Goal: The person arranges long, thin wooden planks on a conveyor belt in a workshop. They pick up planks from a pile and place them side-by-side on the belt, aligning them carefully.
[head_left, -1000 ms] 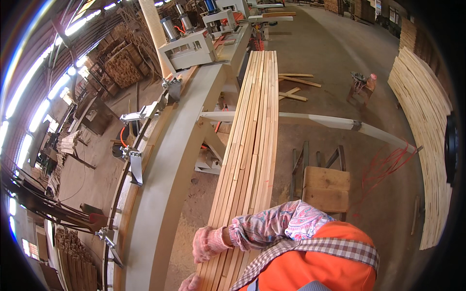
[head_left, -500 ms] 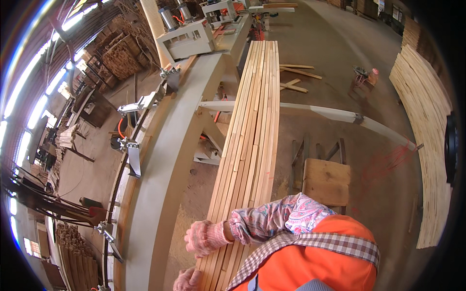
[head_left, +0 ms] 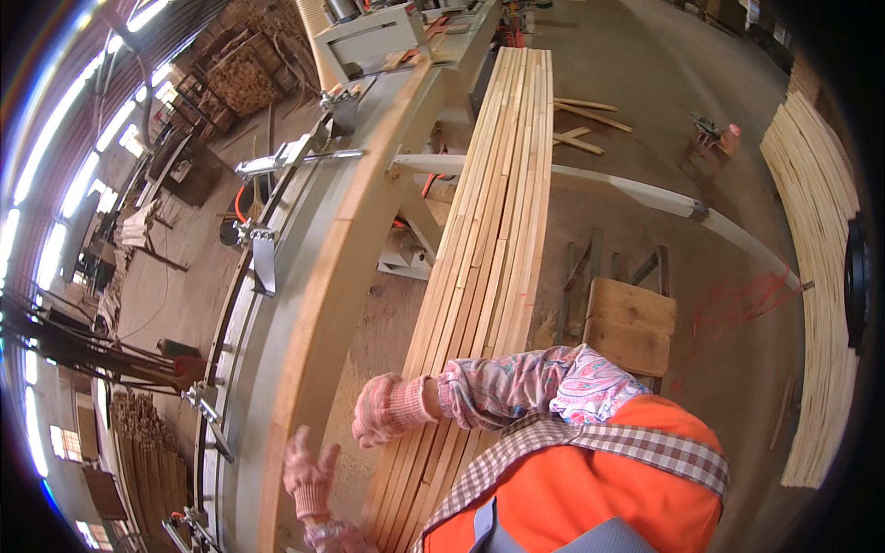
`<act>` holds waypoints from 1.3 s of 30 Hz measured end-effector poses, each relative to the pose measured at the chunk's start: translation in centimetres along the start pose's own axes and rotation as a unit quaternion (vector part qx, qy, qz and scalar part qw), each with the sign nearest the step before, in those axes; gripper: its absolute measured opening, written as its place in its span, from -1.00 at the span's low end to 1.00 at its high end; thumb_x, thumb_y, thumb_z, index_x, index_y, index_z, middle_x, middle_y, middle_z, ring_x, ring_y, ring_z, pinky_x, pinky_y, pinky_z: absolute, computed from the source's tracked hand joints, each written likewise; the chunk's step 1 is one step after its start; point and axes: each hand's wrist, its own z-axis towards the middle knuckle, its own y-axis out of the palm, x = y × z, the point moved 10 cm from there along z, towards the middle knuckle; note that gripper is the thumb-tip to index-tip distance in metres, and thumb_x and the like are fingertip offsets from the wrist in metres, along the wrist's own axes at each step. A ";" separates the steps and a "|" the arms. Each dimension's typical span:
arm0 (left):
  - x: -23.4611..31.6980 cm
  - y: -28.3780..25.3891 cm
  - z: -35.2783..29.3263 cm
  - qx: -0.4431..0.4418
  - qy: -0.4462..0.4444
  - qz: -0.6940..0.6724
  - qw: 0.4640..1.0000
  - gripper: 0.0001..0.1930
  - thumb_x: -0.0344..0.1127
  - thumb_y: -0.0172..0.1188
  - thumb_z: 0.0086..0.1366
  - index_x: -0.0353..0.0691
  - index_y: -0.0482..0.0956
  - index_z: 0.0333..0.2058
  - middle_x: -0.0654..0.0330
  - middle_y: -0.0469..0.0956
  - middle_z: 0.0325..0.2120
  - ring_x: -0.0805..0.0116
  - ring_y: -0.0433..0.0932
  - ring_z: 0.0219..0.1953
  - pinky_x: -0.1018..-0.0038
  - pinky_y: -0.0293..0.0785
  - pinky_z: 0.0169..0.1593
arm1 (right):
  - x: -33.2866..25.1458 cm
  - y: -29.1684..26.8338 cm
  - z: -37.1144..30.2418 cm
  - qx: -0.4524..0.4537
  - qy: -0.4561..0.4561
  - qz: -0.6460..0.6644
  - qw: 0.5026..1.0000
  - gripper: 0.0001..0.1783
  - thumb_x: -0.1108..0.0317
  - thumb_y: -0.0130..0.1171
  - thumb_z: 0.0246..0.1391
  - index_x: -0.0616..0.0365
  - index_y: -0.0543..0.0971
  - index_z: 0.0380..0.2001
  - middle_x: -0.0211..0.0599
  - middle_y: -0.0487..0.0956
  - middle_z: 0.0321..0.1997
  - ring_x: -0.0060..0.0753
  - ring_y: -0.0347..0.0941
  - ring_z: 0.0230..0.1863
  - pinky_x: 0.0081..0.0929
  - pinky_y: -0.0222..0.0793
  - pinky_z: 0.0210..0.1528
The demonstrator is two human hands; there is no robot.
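Observation:
A long wooden strip (head_left: 343,230) runs along the right edge of the grey machine bed (head_left: 249,369), slightly blurred. Beside its lower part is my left hand (head_left: 311,470), in a pink knit glove, fingers spread and nothing seen in them; whether it touches the strip I cannot tell. My right hand (head_left: 380,412), gloved alike, reaches past the left side of a long stack of pale wooden strips (head_left: 489,221). Its fingers curl downward and the palm is hidden, so anything inside it cannot be made out. My right forearm crosses above the stack.
Metal clamps (head_left: 262,258) line the bed's left side, and a thin rod (head_left: 332,155) sticks out across it. A white curved rail (head_left: 636,192) passes by the stack. At right stand a wooden stool (head_left: 630,318) and a tall timber pile (head_left: 816,276). Loose offcuts (head_left: 590,115) lie beyond.
The wooden strip has shifted from the bed's left side to its right edge, and a rod now reaches out. My left hand has risen leftward off the stack's side, fingers spreading. My view has shifted slightly.

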 end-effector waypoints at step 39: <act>5.9 2.7 -7.2 -0.196 0.063 -0.223 0.953 -0.77 -0.23 0.03 0.35 -0.21 0.57 -0.17 -0.02 0.61 -0.28 0.01 0.59 -0.23 0.28 0.52 -0.17 | -0.6 -3.4 -3.1 0.407 -0.128 0.118 0.897 -0.75 0.03 0.10 0.18 -0.13 0.64 -0.36 -0.38 0.64 -0.41 -0.20 0.60 -0.33 -0.24 0.54 -0.33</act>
